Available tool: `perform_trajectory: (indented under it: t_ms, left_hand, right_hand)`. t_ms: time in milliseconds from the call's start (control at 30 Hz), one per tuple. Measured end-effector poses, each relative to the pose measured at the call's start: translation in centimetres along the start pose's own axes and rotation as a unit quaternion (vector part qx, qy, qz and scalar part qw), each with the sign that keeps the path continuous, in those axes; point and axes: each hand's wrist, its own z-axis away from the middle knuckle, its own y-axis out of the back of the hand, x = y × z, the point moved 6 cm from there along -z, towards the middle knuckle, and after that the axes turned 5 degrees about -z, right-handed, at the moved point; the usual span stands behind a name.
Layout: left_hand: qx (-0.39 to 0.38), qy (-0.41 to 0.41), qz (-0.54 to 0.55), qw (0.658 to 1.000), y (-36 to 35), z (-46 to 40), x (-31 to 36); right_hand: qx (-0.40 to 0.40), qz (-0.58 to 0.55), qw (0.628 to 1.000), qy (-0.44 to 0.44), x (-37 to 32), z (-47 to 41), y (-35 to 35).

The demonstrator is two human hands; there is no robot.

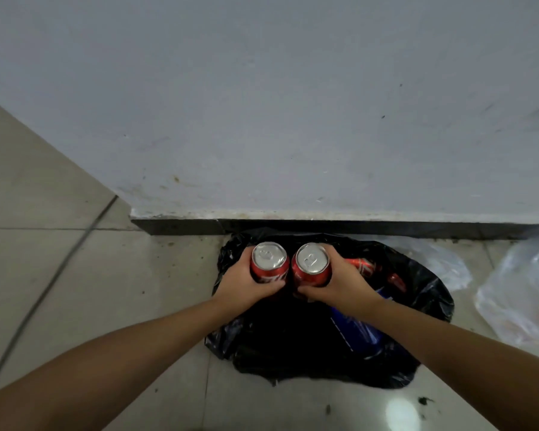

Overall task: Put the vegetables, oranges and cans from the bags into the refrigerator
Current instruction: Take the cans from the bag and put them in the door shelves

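A black plastic bag (293, 346) lies open on the floor against the wall. My left hand (241, 283) grips one upright red can (269, 262) above the bag. My right hand (343, 283) grips a second upright red can (311, 263) right beside the first; the two cans almost touch. Inside the bag lie more red cans (364, 265) on their sides and a blue can (360, 332), partly hidden under my right forearm. The refrigerator is out of view.
A grey wall with a dark baseboard (324, 227) stands directly behind the bag. Clear plastic bags (517, 290) lie crumpled on the tiled floor at the right. The tiled floor (91, 290) stretches to the left.
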Motion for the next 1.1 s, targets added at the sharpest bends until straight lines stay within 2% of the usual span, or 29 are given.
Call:
perform_trajectory:
  t_ms: [100,533,800,1100]
  left_hand:
    - [0.0,0.013,0.004,1.0,1.9,2.2,5.2]
    - [-0.063,0.043,0.02,0.997,14.8,21.1,28.3]
    - [-0.082,-0.048,-0.035,0.995,23.7,29.4,45.3]
    - [-0.131,-0.195,-0.084,0.968,27.2,33.7,59.4]
  right_hand:
    - [0.04,-0.01,0.999,-0.014,-3.8,3.1,2.4]
    - [0.081,-0.058,0.989,-0.106,-28.6,22.1,14.8]
    - [0.127,-0.085,0.984,-0.093,-44.1,34.1,22.5]
    - [0.279,-0.087,0.954,-0.067,-52.2,44.6,27.7]
